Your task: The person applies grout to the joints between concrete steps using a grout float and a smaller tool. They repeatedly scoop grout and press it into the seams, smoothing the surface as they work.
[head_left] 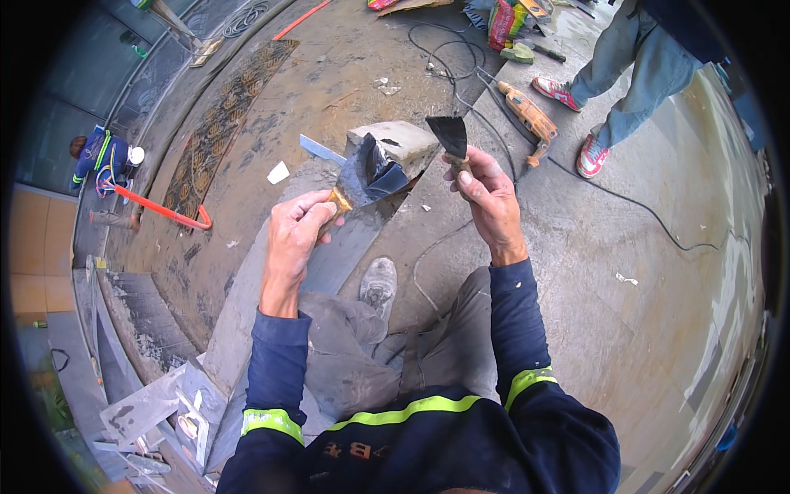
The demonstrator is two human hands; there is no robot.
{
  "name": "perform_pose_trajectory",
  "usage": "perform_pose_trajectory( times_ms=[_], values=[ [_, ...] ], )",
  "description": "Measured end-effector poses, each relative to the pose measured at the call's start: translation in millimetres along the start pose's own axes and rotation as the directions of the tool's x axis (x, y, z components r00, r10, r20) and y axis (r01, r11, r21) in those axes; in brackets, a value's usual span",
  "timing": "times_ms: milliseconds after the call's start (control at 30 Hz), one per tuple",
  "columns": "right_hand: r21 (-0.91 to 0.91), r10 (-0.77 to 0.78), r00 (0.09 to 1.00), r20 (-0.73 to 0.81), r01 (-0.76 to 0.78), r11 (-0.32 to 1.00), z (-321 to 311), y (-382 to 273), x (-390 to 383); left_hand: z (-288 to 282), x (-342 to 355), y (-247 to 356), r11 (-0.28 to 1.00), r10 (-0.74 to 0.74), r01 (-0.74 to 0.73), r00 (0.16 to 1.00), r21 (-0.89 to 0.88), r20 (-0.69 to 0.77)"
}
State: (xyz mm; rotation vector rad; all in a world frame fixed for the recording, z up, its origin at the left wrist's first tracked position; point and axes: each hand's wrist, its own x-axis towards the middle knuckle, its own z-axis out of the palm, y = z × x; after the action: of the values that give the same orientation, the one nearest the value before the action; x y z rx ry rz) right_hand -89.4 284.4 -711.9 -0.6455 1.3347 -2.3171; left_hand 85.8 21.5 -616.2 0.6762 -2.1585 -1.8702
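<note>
The left hand (300, 224) is closed around the yellowish handle of a broad scraper (355, 183), thumb laid along the top, on the wearer's side of the pale stone block (395, 138) and to its left. The right hand (487, 196), to the right of the block, pinches the short handle of a narrower putty knife (450, 136) between thumb and curled fingers.

The relation that counts is between the two blades. The scraper's long axis slants away from the wearer and rightward, its blade overlapping the block's near edge in view and bearing a dark, glossy mass whose nature I cannot tell. The putty knife stands more nearly straight ahead, leaning slightly left, its flared edge just right of the block. The blades are apart; the right hand is the nearer to the scraper's free end.

Farther out, an orange corded power drill (529, 118) lies right of the block, and a white chip (278, 172) lies to its left.
</note>
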Motion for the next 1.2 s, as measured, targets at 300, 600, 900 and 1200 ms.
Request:
perform_pose_trajectory(
  times_ms=[300, 600, 900, 1200],
  values=[
    [0.187, 0.205, 0.961, -0.188, -0.170, 0.968, -12.4, 12.1, 7.2, -3.3, 1.1, -1.6, 0.988, 0.040, -0.061, 0.988, -0.140, -0.148],
    [-0.204, 0.290, 0.898, -0.330, -0.368, 0.907, -6.8, 78.2, 22.1, -17.1, 0.7, -0.3, 0.980, 0.094, -0.157, 0.906, -0.122, -0.414],
    [-0.635, -0.001, 0.971, -0.240, -0.156, 0.756, -27.6, 137.8, 71.4, -24.1, 2.7, 5.5, 0.976, 0.077, -0.163, 0.876, -0.142, -0.477],
    [-0.296, 0.193, 0.922, -0.335, -0.298, 0.908, 5.3, 105.6, 55.3, -27.5, 5.4, -5.2, 0.949, 0.314, -0.260, 0.802, 0.176, -0.508]
  ],
)
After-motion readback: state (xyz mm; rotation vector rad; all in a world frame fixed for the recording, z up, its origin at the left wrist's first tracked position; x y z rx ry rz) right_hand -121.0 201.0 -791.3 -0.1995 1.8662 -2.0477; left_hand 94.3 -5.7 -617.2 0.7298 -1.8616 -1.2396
